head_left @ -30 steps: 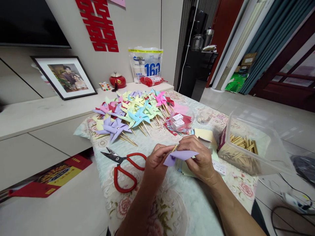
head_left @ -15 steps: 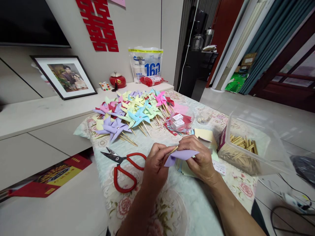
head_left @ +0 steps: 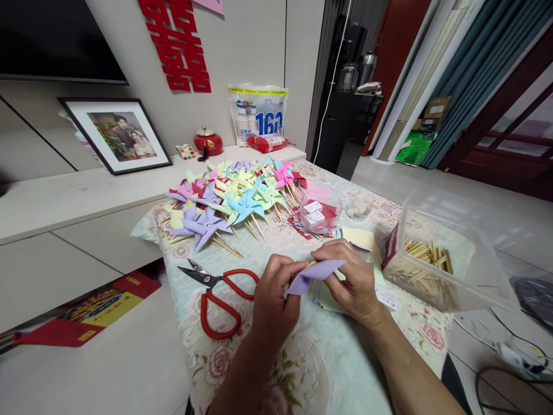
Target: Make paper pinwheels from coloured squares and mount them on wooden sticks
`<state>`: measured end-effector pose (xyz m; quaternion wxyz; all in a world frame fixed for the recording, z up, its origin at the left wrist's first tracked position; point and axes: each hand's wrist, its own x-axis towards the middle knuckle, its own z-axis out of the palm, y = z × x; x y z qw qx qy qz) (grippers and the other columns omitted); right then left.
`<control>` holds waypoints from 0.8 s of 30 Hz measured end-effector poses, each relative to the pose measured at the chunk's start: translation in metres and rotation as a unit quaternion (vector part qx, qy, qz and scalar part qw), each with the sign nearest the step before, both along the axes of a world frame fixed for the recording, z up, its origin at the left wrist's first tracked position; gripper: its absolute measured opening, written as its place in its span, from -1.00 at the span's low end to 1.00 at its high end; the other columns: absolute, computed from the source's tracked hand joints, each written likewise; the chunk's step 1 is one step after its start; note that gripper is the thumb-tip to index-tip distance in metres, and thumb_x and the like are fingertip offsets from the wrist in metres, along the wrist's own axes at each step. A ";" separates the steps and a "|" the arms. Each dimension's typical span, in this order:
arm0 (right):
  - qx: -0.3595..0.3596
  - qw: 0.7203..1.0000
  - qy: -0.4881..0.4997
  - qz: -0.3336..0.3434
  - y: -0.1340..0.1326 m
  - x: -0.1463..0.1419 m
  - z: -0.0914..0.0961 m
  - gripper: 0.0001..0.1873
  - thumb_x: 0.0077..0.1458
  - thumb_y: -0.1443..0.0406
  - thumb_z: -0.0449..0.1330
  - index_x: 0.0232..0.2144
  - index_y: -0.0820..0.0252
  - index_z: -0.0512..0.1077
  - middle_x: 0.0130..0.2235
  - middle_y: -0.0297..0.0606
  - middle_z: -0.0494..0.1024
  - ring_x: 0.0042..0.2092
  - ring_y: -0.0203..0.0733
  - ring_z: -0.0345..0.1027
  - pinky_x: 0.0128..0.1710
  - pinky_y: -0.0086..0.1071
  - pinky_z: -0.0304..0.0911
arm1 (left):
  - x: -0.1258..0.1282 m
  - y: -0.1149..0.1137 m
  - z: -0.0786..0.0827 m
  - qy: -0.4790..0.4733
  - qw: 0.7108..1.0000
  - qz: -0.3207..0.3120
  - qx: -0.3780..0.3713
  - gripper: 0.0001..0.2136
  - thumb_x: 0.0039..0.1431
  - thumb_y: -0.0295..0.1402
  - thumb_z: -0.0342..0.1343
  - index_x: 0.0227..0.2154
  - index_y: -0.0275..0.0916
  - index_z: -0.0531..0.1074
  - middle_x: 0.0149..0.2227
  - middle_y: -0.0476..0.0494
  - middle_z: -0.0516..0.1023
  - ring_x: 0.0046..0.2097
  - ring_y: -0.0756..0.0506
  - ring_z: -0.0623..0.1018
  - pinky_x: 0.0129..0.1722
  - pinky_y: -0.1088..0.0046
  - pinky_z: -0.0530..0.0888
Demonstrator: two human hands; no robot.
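Note:
Between my two hands, above the table's near half, is a purple paper pinwheel point(head_left: 317, 274) with its blades partly folded. My left hand point(head_left: 279, 291) is closed on its left side, and my right hand point(head_left: 349, 279) pinches the right side. A bit of wooden stick point(head_left: 311, 264) shows behind the paper; most of it is hidden by fingers. Left of my left hand lie red-handled scissors point(head_left: 218, 291) with blades spread. Beyond my hands several finished pinwheels point(head_left: 242, 196) on sticks are piled up. Under my right hand is a stack of coloured paper sheets point(head_left: 328, 297).
A clear bin point(head_left: 444, 265) of short wooden sticks stands at the right. Near the middle is a round clear container point(head_left: 319, 212) with small white boxes, beside a smaller clear dish point(head_left: 359, 208). A floral tablecloth point(head_left: 298, 374) covers the table, and a white ledge point(head_left: 142, 190) runs behind it.
My fingers have shifted slightly around the purple pinwheel, and its paper has turned a little. The stick shows less than before. The whole view has moved slightly; things on the table stay put.

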<state>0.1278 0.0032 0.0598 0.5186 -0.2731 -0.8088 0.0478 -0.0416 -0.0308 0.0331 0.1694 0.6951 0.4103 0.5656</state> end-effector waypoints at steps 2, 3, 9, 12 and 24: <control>0.019 1.000 -0.004 0.006 0.000 0.000 0.003 -0.76 0.17 0.48 0.14 -0.16 0.14 0.48 -0.29 -0.16 0.55 -0.20 -0.06 0.44 -0.19 -0.11 0.36 | 0.000 -0.002 0.004 0.015 1.000 0.006 0.016 -0.76 0.21 -0.50 0.03 -0.11 -0.21 0.49 -0.28 -0.12 0.43 -0.25 -0.07 0.49 -0.31 0.43 0.43; 0.025 1.000 -0.004 0.004 -0.001 0.000 0.004 -0.76 0.17 0.48 0.12 -0.18 0.14 0.49 -0.29 -0.16 0.54 -0.20 -0.06 0.44 -0.19 -0.11 0.37 | 0.000 -0.003 0.006 0.025 0.999 0.009 0.024 -0.77 0.21 -0.51 0.03 -0.12 -0.21 0.48 -0.28 -0.12 0.43 -0.26 -0.07 0.49 -0.33 0.44 0.43; 0.038 0.999 0.000 0.001 -0.002 0.000 0.007 -0.74 0.16 0.46 0.06 -0.22 0.14 0.50 -0.30 -0.15 0.54 -0.20 -0.04 0.43 -0.21 -0.10 0.37 | 0.000 -0.006 0.011 0.058 0.996 0.022 0.062 -0.73 0.18 -0.54 0.01 -0.11 -0.22 0.46 -0.30 -0.13 0.44 -0.29 -0.08 0.49 -0.39 0.45 0.43; 0.040 0.999 -0.002 0.002 -0.003 0.000 0.007 -0.75 0.14 0.46 0.06 -0.23 0.14 0.49 -0.30 -0.15 0.54 -0.20 -0.03 0.43 -0.20 -0.09 0.36 | 0.001 -0.007 0.010 0.057 0.996 0.021 0.071 -0.73 0.17 -0.57 0.01 -0.11 -0.24 0.46 -0.31 -0.12 0.42 -0.28 -0.07 0.48 -0.34 0.44 0.42; -0.021 0.999 -0.043 0.002 0.000 0.006 0.005 -0.90 0.16 0.42 0.14 -0.31 0.16 0.44 -0.31 -0.18 0.51 -0.21 -0.05 0.40 -0.16 -0.11 0.27 | 0.006 -0.003 0.004 0.016 1.000 -0.006 0.014 -0.75 0.17 -0.58 -0.03 -0.19 -0.27 0.49 -0.32 -0.12 0.41 -0.27 -0.07 0.47 -0.30 0.43 0.39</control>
